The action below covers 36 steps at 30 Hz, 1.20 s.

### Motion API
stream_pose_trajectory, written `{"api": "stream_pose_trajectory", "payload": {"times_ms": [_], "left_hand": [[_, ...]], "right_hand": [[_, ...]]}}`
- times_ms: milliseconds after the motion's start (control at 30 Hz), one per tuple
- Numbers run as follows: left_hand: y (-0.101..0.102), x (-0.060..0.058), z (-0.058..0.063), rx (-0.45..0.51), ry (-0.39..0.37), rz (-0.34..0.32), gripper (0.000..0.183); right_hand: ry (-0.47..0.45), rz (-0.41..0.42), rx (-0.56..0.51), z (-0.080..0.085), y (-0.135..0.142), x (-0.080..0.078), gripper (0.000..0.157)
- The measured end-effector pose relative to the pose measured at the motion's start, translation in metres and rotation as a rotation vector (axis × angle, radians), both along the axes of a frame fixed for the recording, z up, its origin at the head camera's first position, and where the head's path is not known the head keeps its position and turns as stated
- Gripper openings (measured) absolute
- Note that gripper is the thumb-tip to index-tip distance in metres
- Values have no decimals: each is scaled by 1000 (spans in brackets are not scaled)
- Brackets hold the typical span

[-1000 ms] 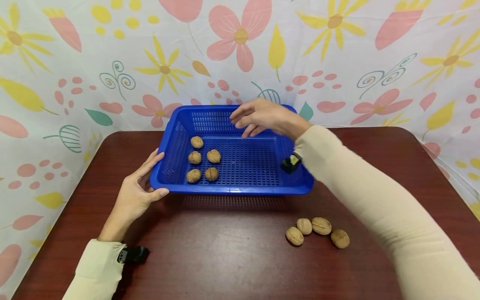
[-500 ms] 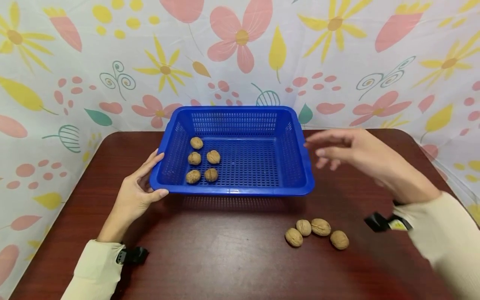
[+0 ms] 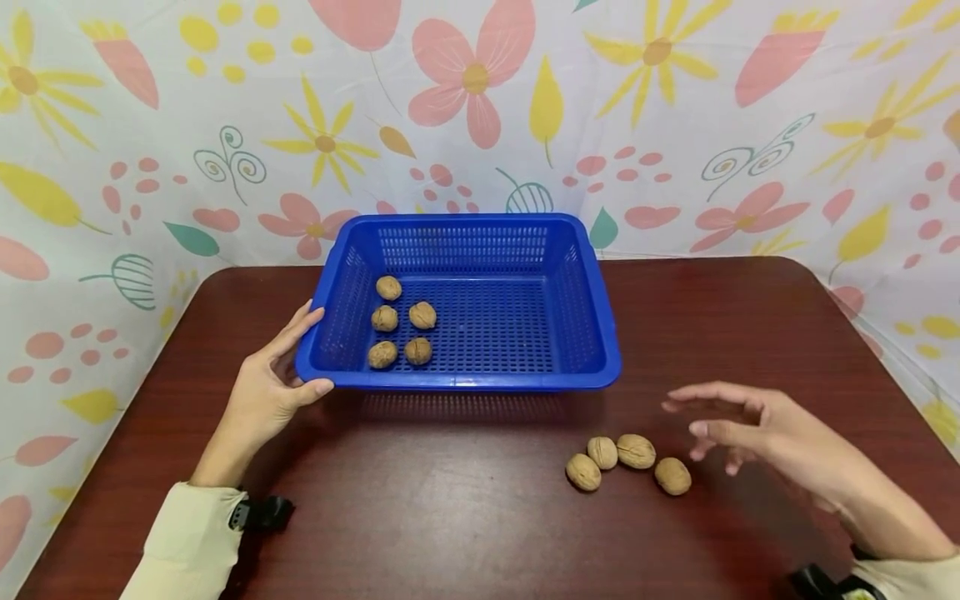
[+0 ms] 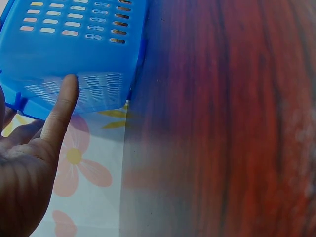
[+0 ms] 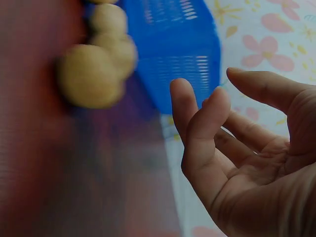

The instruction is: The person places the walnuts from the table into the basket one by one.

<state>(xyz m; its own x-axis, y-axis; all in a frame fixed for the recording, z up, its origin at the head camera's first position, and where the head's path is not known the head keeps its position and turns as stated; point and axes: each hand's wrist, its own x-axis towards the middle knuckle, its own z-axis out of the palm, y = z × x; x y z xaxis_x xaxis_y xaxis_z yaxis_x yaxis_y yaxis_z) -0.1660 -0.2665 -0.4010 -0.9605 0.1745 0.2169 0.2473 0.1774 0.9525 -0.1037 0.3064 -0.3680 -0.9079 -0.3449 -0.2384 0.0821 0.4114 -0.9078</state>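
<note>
Floral cloth: one; hangs behind and around the work.
Tabletop: one, dark red-brown, glossy; carries basket and loose nuts.
Basket: one, blue, slotted, upright, toward the far side of the tabletop. Five nuts in; the right part of its floor is bare. Work judged a little past halfway, counting nuts inside against nuts outside.
Hands: two, both in view.
Left hand: grip clamped on the basket's near left corner, thumb at the front rim, fingers at the left side; looks like a steadying hold.
Right hand: grip apart, fingers loosely bent, holding nothing; just right of the loose nuts, touching none.
Wrist cameras: two, black, one per wrist; the right one partly cut off by the frame.
Walnuts, all: nine counted.
Walnuts inside: five, at the basket's left end; column of three, then two beside it.
Walnuts outside: four, on the tabletop before the basket's right end; three bunched, the fourth slightly apart, nearest the right hand. These four are what is left.
</note>
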Motion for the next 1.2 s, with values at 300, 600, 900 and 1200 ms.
{"api": "stream_pose_trajectory", "payload": {"times_ms": [300, 600, 900, 1200], "left_hand": [[-1, 0, 2, -15, 0, 4, 79], [0, 1, 1, 3, -9, -4, 79], [1, 0, 3, -5, -7, -5, 78], [0, 1, 4, -19, -12, -2, 78]], "right_hand": [[-109, 16, -120, -32, 5, 24, 45], [-129, 58, -153, -45, 0, 32, 48], [-122, 14, -188, -53, -3, 35, 42], [-91, -11, -168, -50, -6, 38, 34]]}}
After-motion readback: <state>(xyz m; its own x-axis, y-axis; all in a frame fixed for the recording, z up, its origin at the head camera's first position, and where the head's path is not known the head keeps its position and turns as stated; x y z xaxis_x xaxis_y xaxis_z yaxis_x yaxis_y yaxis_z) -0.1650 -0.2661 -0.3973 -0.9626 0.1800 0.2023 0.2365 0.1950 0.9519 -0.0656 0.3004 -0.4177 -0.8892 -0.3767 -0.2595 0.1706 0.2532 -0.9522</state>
